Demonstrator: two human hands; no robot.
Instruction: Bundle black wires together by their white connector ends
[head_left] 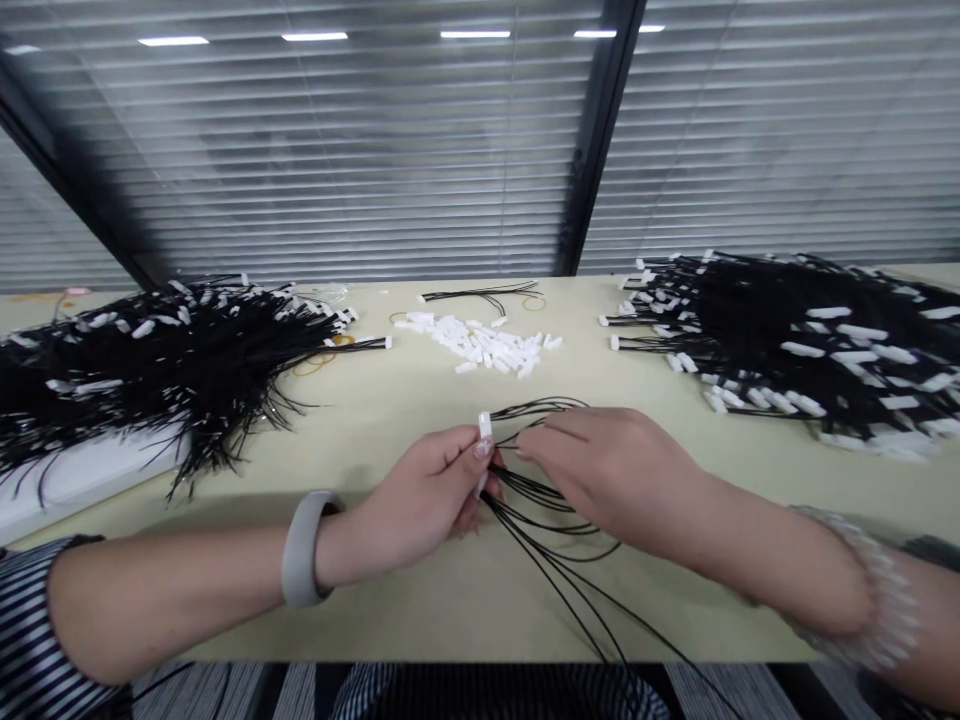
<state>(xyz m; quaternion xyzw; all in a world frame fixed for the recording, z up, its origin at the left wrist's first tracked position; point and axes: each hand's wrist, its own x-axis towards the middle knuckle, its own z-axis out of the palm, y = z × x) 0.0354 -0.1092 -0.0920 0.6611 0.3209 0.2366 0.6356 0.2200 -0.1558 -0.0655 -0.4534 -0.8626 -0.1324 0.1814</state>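
Your left hand (431,490) pinches the white connector (484,428); right hand (600,465) fingers the limp black wires (547,510). Light, floppy: grip by the connector.

The table (420,590) has a pale yellow-green matt top and spans the full width of the view. A glazed wall stands behind its far edge. Grey horizontal blinds (337,170) cover every pane, with the slats closed. A dark post (600,140) separates the middle pane from the right pane. A second dark bar (67,170) runs slantwise at the left. A row of strip lights (315,36) shows along the top edge. Lighting is even, and shadows on the table are soft.
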